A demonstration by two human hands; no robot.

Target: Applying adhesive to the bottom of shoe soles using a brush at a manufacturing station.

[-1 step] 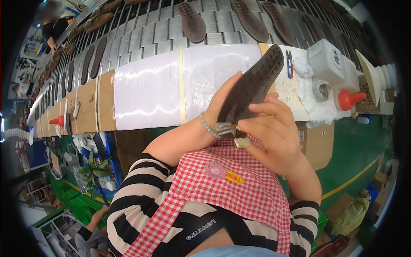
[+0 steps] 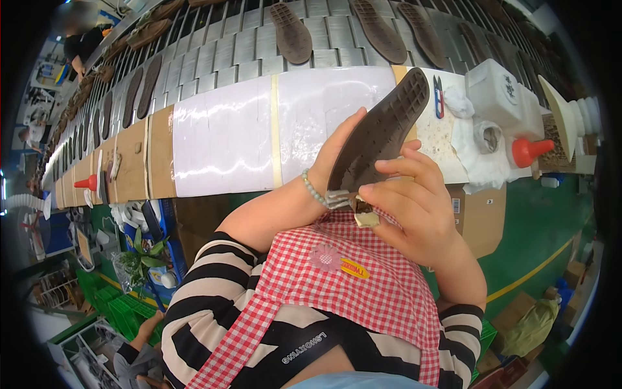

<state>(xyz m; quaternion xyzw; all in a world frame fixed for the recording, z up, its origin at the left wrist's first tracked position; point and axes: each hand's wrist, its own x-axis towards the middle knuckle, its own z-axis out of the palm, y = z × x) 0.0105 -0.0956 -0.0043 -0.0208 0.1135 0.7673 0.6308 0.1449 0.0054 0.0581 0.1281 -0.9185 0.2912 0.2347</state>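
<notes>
A dark brown shoe sole [image 2: 382, 126] is held up at a slant above the near side of the worktable, its gridded end pointing away from me. My left hand [image 2: 332, 152], with a beaded bracelet at its wrist, is closed around the sole's left side. Its other fingers are hidden behind the sole. At the sole's near end, my right hand [image 2: 414, 201] pinches a small cream-coloured block [image 2: 367, 220] with a brownish side between thumb and fingers. Pale greyish strips [image 2: 337, 198] show beside it; whether they are wrapped fingertips I cannot tell.
Beyond the table, more soles [image 2: 290, 34] lie on a slatted metal conveyor [image 2: 243, 48]. To the right are snips [image 2: 438, 97], a white plastic container [image 2: 492, 91] and a red-nozzled bottle [image 2: 532, 152]. Another red nozzle [image 2: 86, 182] lies left on cardboard. People are at the far left and lower left.
The cream block has tilted slightly and the right fingers have shifted a little. The sole and my left hand look the same.
</notes>
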